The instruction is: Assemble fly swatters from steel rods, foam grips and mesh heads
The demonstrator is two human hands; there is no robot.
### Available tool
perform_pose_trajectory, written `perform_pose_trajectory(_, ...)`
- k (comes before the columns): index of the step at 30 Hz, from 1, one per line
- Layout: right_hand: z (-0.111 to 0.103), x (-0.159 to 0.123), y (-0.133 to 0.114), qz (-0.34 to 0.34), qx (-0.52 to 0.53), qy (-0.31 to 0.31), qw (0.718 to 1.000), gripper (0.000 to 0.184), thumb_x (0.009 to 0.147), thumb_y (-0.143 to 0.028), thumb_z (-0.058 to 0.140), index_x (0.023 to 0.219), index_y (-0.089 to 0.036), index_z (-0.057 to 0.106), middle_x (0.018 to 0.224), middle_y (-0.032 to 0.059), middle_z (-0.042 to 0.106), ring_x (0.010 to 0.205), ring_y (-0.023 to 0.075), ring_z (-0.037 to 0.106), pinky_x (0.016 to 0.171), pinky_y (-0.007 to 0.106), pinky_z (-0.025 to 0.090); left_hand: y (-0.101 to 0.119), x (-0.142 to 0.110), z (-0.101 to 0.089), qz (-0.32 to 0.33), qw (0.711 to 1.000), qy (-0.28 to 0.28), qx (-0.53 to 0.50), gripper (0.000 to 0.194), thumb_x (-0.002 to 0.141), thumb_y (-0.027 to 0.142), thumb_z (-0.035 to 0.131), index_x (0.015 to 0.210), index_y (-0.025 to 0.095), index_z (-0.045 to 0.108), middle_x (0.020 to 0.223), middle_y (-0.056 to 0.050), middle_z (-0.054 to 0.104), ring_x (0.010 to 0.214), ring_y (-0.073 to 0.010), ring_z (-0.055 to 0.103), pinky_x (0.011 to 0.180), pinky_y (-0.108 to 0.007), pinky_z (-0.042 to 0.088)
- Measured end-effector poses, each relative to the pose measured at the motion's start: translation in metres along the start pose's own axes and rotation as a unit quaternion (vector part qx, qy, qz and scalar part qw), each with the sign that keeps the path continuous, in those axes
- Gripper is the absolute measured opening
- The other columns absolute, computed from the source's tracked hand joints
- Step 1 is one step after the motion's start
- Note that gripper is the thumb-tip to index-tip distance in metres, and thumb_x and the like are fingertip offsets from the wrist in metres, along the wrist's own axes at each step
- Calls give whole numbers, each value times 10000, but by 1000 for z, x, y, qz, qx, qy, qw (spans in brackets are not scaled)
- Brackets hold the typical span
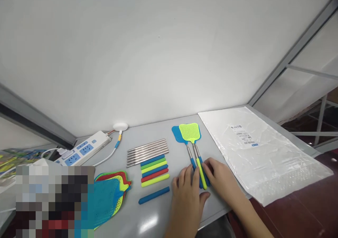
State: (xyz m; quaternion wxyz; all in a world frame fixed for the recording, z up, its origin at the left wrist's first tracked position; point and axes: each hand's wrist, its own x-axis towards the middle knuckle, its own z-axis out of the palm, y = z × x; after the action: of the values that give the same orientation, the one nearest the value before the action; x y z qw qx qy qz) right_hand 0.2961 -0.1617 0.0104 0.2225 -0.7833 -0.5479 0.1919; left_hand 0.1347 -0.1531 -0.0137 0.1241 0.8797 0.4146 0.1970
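Three blue or yellow mesh-headed fly swatters [190,132] are lying right of centre. To their left, seven slender coloured handles [154,170] are resting, with silver metal rods [148,152], too crowded to count, lying beyond. At near left, at least four perforated heads [105,195] are overlapping. One white power strip [89,145] is sitting far left, one white plastic mailer [224,132] right.

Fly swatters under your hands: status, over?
Left hand and right hand flanking the handles. Yellow-green fly swatter atop blue ones. White plastic mailer off to the right, not covering them.
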Motion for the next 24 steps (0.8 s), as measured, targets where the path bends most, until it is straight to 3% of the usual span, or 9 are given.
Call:
perform_pose_trajectory(7,-11,21,4,-32,-21,-86,996,316,987,-392,387,727,-228,458,661,14,608,615,177,565,559,283,288,-3,1,-1,0,1000,-2,29,680,855,384,688,1456,242,402,1412,-57,550,1251,-289,483,1000,-448,361)
perform_pose_trajectory(10,-18,34,2,-35,-33,-71,996,303,993,-411,374,761,-230,449,678,4,620,609,169,565,554,277,293,2,1,0,-20,999,7,35,698,834,396,706,1443,218,416,1364,-79,583,1231,-293,502,996,-436,369)
perform_pose_trajectory(15,-21,63,-17,-31,-137,-29,990,291,982,-455,392,880,-221,532,760,24,669,684,183,618,570,278,307,27,7,11,-98,993,69,21,805,774,624,671,1405,175,454,1329,-145,570,1204,-337,505,1024,-509,353)
perform_pose_trajectory(19,-12,81,-29,-10,-174,-36,984,310,955,-414,436,853,-176,608,784,93,694,717,226,651,555,294,296,41,13,22,-108,988,94,50,640,845,550,619,1346,166,513,1254,-160,569,1176,-343,503,1076,-615,278)
perform_pose_trajectory(24,-4,85,-39,10,-200,-39,979,297,917,-337,473,800,-147,668,809,145,704,728,239,663,560,294,323,37,14,21,-93,992,71,52,507,901,431,555,1342,183,521,1281,-155,529,1212,-346,470,1093,-661,248)
